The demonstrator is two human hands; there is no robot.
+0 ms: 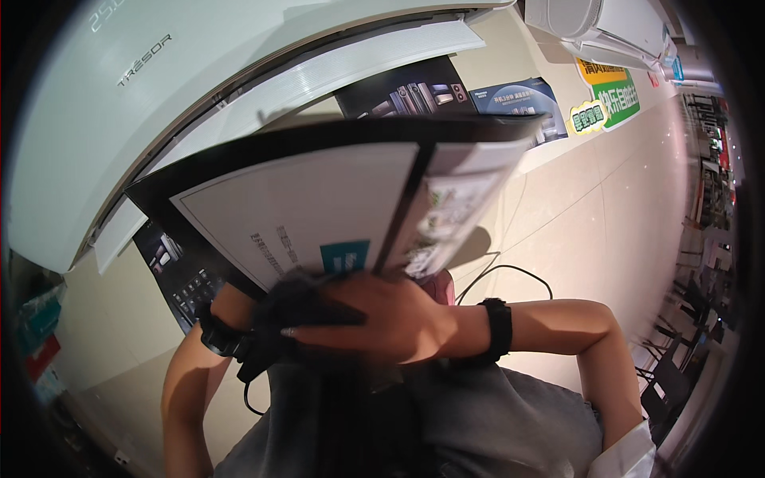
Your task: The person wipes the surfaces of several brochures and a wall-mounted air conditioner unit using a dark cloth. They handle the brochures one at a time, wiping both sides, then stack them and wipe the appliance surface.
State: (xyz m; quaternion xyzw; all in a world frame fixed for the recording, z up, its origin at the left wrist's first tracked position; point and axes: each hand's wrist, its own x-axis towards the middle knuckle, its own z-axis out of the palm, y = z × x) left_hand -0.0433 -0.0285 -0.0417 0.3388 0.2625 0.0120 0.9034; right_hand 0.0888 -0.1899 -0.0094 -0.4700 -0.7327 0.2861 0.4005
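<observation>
A large black-edged board [295, 199] with white panels, a picture strip and a small teal block tilts up in front of my body. My right hand [390, 315] lies across its lower edge, fingers bent round a dark, bunched cloth [299, 307], slightly blurred. My left hand [235, 307] is at the board's lower left corner. Its fingers are hidden behind the cloth and the board, so its grip does not show. Both wrists wear black bands.
A big white air conditioner [159, 95] spans the upper left, its long flap [382, 60] lowered. Beyond the board, dark printed posters [398, 92] and a blue leaflet [522, 103] lie near green and yellow signs [617, 103]. A black cable [518, 268] loops across the pale tiles.
</observation>
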